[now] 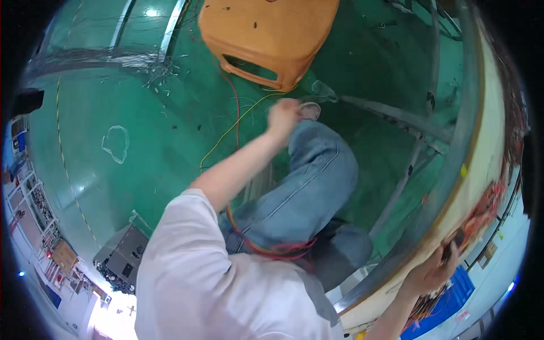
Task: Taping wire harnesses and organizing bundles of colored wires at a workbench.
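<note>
My left hand (283, 116) is stretched out over my knee, blurred, its fingers curled in; what they hold, if anything, does not show. Just beyond it a yellow wire (231, 129) and a red wire (237, 107) run over the floor by an orange plastic stool (266, 28). At the lower right, my right hand (433, 272) grips a small dark object (455, 241), its kind unclear. That hand is at a bundle of red wires (484, 209) along the pale board (430, 249). More coloured wires (283, 249) lie across my lap.
Grey metal legs (396, 116) stand under the board on the right. A blue bin (453, 297) is beyond my right hand. Thin wires (102, 59) hang on a rack at the upper left. A grey box (124, 255) stands on the green floor (153, 147), left.
</note>
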`<state>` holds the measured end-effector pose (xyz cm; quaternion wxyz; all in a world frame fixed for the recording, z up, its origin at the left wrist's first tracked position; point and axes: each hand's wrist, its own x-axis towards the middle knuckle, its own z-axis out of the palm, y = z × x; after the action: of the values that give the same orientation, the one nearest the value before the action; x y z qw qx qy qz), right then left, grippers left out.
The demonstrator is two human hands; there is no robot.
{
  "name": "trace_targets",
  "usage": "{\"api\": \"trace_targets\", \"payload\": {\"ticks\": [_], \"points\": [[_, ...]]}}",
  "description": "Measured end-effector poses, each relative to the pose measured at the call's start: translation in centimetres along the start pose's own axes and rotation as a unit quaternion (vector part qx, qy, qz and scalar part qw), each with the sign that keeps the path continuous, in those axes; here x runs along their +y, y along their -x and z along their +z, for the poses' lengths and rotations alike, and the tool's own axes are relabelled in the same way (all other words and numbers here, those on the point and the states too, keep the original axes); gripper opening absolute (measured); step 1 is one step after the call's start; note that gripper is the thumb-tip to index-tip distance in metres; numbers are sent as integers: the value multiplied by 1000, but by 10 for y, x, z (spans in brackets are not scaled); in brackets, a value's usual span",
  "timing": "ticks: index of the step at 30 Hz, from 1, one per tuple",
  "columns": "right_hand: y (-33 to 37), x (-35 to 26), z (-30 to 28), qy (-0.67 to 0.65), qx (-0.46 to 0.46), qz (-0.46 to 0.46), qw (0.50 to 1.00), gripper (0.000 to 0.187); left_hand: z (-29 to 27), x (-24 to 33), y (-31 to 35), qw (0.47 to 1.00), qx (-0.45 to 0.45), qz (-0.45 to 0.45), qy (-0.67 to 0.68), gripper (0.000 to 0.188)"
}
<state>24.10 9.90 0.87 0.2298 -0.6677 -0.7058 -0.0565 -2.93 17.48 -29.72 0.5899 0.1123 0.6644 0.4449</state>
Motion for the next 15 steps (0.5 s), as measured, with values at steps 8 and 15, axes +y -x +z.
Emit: {"api": "trace_targets", "payload": {"ticks": [8,15], "points": [[-34,-4,13,-302,34,327,895,14,-71,-170,-190,911,270,-144,-275,27],[-60,25,73,-154,-40,173,972,15,-52,-178,-209,937,279,-177,113,16]]}}
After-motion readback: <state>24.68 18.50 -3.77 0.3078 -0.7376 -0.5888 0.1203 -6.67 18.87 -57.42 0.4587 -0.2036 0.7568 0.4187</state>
